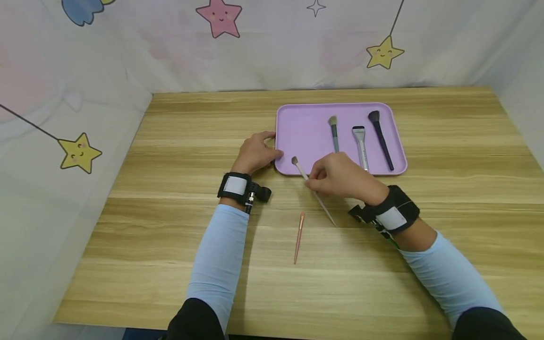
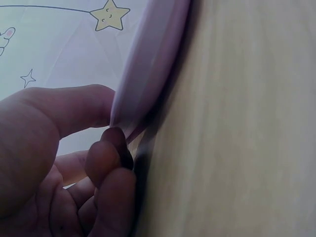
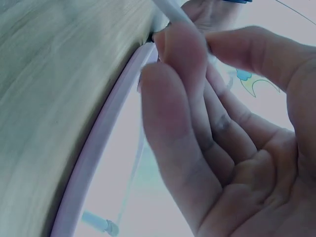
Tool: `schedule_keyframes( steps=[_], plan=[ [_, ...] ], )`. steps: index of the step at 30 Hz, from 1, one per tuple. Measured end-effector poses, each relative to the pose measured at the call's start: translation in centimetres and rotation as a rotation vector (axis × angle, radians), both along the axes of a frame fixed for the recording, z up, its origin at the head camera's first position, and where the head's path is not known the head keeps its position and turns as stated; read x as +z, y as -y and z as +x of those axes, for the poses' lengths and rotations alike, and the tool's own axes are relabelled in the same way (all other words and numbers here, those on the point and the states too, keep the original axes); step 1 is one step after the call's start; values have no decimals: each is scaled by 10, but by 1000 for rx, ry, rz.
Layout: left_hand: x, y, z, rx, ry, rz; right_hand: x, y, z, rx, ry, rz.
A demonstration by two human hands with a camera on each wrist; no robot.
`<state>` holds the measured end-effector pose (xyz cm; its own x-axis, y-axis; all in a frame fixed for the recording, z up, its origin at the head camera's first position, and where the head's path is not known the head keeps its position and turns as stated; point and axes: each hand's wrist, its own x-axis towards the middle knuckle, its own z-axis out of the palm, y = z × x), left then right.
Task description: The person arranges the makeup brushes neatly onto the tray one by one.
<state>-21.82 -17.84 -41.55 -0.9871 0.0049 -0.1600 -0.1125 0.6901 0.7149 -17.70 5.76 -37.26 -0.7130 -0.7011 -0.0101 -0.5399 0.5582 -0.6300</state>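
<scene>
My left hand [image 1: 256, 153] grips the left edge of the lilac tray [image 1: 297, 123]; in the left wrist view the thumb lies over the rim [image 2: 148, 64] and curled fingers sit under it. Between thumb and fingers of my right hand [image 1: 344, 178] is a slim makeup brush with a white handle [image 1: 325, 209]. Its small brown head [image 1: 294, 161] points away, over the tray's front left rim. The right wrist view shows the white handle [image 3: 173, 10] pinched at the fingertips. Closer to me, a thin rose-gold makeup brush [image 1: 299, 238] lies on the table.
Three brushes lie in the tray: a grey-green one with tan bristles [image 1: 333, 130], a flat silver-white one [image 1: 361, 144] and a black one [image 1: 381, 140]. The wooden table [image 1: 170, 264] meets a star-printed curtain [image 1: 272, 61] at the back.
</scene>
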Motion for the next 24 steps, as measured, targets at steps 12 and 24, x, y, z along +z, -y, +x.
schedule_keyframes(
  steps=[12,24],
  plan=[
    [0,0,0,6,0,-5,3,-1,-2,-133,-2,-45],
    [1,-1,0,5,2,-9,2,-1,-5,-194,-23,-85]
  ],
)
